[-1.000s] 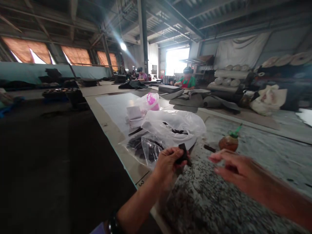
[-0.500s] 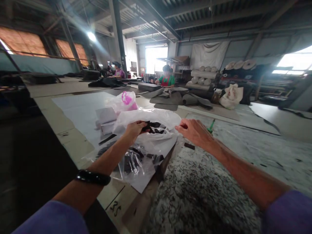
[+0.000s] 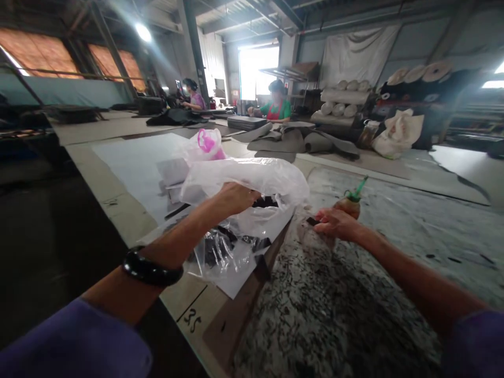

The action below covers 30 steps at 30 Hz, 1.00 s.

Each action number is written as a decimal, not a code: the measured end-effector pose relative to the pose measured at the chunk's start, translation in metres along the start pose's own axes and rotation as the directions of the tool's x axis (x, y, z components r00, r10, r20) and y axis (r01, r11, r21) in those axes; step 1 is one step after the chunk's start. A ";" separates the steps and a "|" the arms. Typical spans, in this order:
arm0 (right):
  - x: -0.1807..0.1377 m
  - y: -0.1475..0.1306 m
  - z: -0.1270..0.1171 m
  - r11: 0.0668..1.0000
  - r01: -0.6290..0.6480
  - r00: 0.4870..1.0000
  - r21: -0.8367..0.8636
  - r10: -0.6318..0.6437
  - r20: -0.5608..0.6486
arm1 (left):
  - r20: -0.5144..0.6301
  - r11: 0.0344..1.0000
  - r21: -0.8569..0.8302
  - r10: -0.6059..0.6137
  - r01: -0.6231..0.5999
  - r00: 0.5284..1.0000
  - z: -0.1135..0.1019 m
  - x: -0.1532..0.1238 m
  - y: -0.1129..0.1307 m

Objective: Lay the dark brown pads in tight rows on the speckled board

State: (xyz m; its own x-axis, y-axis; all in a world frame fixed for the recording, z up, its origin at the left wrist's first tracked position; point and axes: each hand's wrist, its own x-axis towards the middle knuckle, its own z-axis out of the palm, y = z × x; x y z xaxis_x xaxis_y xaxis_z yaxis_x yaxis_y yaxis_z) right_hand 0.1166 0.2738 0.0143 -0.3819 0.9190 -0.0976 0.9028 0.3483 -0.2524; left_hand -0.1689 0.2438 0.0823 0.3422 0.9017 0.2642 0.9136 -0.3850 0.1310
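Note:
A white plastic bag (image 3: 252,173) lies on the table with its mouth towards me, and black pieces (image 3: 265,202) show inside. My left hand (image 3: 238,198) reaches into that mouth, with its fingertips at the black pieces. Its fingers are partly hidden, so I cannot tell whether they grip one. On the right, my right hand (image 3: 336,223) pinches a small dark strip (image 3: 313,221) just above the stained work surface. Right behind that hand stands a brownish bottle with a green nozzle (image 3: 350,205). Nearer me, a clear plastic bag (image 3: 220,252) covers more dark pieces.
A bag with a pink part (image 3: 210,144) stands beyond the white bag. Grey sheets (image 3: 283,139) are heaped further back, near a cloth sack (image 3: 399,134). Two people work at the far tables. The table's edge (image 3: 173,310) runs along my left.
My right hand has moved down from beside the white bag and now pinches the dark strip that lay on the surface. My left hand has gone further right into the bag's mouth.

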 end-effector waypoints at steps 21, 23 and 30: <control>0.001 0.002 -0.010 0.994 0.078 0.994 0.080 -0.083 0.064 | 0.134 0.988 0.036 0.141 -0.147 0.981 0.047 -0.070 0.024; 0.000 0.000 -0.012 0.991 0.111 0.991 0.077 -0.115 0.062 | 0.142 0.987 0.073 0.133 -0.144 0.981 0.047 -0.070 0.023; -0.001 0.001 -0.011 0.987 0.152 0.988 0.046 -0.153 0.032 | 0.165 0.971 0.180 0.126 -0.155 0.978 0.043 -0.070 0.028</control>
State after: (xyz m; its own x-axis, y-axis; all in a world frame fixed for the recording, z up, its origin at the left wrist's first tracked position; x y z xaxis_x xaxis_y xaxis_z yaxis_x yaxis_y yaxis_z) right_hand 0.1202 0.2748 0.0246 -0.5217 0.8485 -0.0885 0.8243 0.4747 -0.3085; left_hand -0.1575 0.1783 0.0261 0.4861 0.8660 0.1176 0.8737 -0.4788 -0.0858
